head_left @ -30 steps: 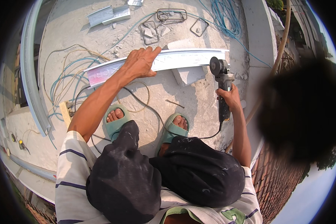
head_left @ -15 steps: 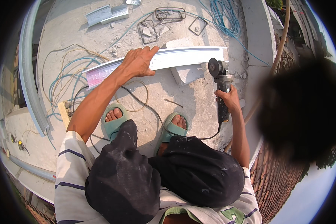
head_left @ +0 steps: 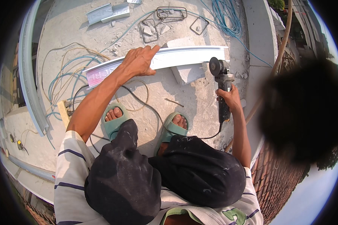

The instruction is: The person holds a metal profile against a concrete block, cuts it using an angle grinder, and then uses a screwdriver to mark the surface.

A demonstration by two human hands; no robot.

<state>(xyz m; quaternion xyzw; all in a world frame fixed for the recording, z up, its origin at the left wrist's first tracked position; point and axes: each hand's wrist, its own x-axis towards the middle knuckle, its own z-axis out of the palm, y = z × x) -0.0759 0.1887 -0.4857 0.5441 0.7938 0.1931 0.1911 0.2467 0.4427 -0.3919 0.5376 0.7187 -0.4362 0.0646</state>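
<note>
A long pale metal channel (head_left: pixel 184 56) lies across a concrete block (head_left: pixel 189 71) on the concrete floor. My left hand (head_left: pixel 138 62) presses down flat on the channel near its middle. My right hand (head_left: pixel 229 98) grips the black body of an angle grinder (head_left: pixel 221 82). The grinder's disc (head_left: pixel 214 66) sits just below the channel's right end. I squat with both feet in green sandals (head_left: pixel 114 123) behind the channel.
Blue and yellow cables (head_left: pixel 69 75) loop on the floor at left, a blue cable coil (head_left: pixel 223 18) at the back. Bent steel stirrups (head_left: pixel 171 13) and short metal offcuts (head_left: pixel 107 13) lie at the far side. A curved grey edge (head_left: pixel 28 86) runs along the left; a dark blurred blob (head_left: pixel 300 108) blocks the right.
The grinder has crept slightly closer to the channel's right end. My left hand stays pressed on the channel.
</note>
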